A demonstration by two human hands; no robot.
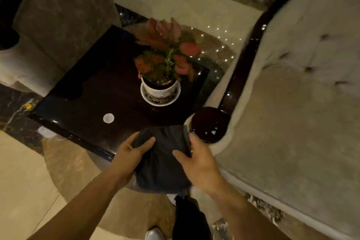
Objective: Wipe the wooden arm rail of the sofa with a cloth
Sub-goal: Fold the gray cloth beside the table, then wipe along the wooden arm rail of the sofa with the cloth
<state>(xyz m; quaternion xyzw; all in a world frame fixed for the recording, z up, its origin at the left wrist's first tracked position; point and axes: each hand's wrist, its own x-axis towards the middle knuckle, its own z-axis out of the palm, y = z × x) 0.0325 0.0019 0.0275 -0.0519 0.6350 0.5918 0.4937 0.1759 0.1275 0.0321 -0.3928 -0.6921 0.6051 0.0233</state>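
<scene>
Both forearms (pixel 93 187) are bare, with no sleeves, watch or rings in sight. At the bottom of the frame show dark trousers (pixel 190 220) and a pale shoe (pixel 154 234).

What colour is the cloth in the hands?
Dark grey folded cloth, nearly black; it shows in the head view.

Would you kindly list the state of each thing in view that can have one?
Cloth: dark, folded, held between both hands, off the rail.
Left hand: gripping the cloth's left edge.
Right hand: gripping its right edge.
Wooden arm rail: glossy, not touched by the cloth.
Potted plant: upright in its saucer on the side table.
</scene>
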